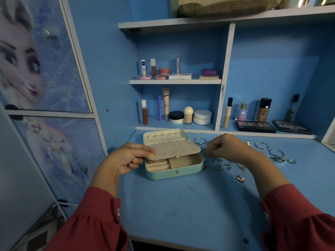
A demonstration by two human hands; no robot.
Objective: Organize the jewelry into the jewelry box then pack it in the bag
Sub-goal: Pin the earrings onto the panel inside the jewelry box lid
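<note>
A mint-green jewelry box [174, 173] lies open on the blue desk [181, 205], its lid standing up at the back. My left hand [129, 158] pinches the left edge of the perforated earring panel [174, 148] and holds it lifted over the lower compartments. Just right of the box, my right hand [224, 147] is curled, its fingertips pinched together on something too small to make out. Silver bangles [261, 145], rings [291, 161] and small earrings [240, 178] are scattered on the desk to the right. No bag shows on the desk.
Shelves behind the desk hold cosmetics: tubes, jars [202, 116], bottles [263, 109] and eyeshadow palettes [255, 126]. A cupboard door with a cartoon print [41, 69] stands at the left. A brown cushion-like thing [223, 8] lies on the top shelf.
</note>
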